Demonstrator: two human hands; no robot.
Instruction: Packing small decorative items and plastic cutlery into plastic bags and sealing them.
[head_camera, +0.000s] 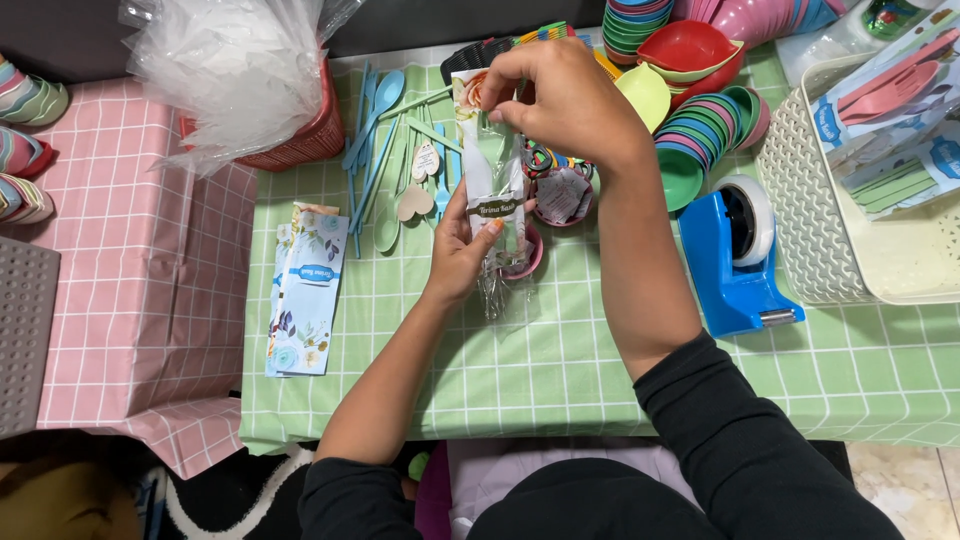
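A clear plastic sleeve (497, 200) with a printed card and pale cutlery inside stands upright above the middle of the green checked table (560, 370), held between both hands. The left hand (462, 250) grips its lower part, fingers curled round the sleeve and thumb pressed on the front. The right hand (565, 100) is closed at the sleeve's top edge, fingertips pinching it. At 3 o'clock from the sleeve sits a blue tape dispenser (735, 265); past it, a white basket (810, 200). At 1 o'clock lie stacked coloured bowls (700, 130). At 10 o'clock lie blue spoons and forks (375, 140), with a crumpled clear bag (235, 70) beyond. At 8 o'clock lie floral printed cards (305, 290)
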